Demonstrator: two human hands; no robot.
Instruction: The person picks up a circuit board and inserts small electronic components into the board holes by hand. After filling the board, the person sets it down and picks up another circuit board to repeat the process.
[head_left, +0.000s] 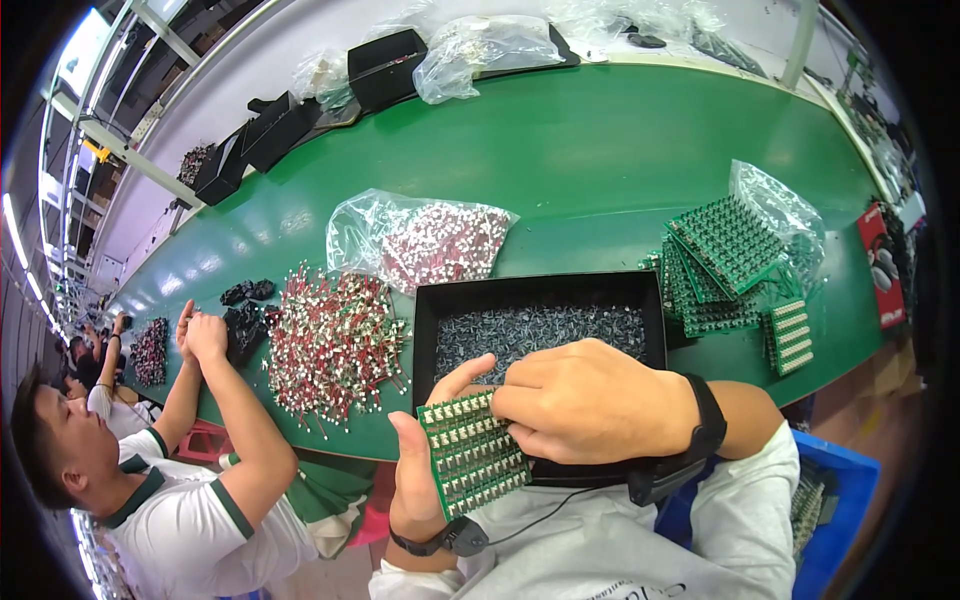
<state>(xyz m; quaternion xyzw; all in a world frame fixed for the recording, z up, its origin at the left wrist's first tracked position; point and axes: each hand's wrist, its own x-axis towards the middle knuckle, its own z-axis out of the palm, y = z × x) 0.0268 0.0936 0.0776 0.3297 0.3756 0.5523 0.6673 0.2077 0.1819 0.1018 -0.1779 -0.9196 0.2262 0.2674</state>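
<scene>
My left hand [412, 475] is closed on the left edge of a green circuit board panel [478, 462], with the thumb and a finger along its sides. Rows of small pale metal-coloured parts cover the panel, which is held tilted in front of my body. Bent over the panel's upper right corner, my right hand [600, 405] has its fingers pinched together; what lies between the fingertips is hidden. Just beyond both hands sits a black tray [540, 291] with many small dark metallic parts [540, 330] in it. My right hand covers part of this tray.
Left of the tray lie a heap of red-wired white connectors [335, 345] and a clear bag [430, 238] of similar ones. Stacked green panels [725, 250] stand at the right, near a blue crate [850, 480]. A co-worker [190, 500] sits at my left. Black boxes [385, 70] line the green table's [600, 150] far edge.
</scene>
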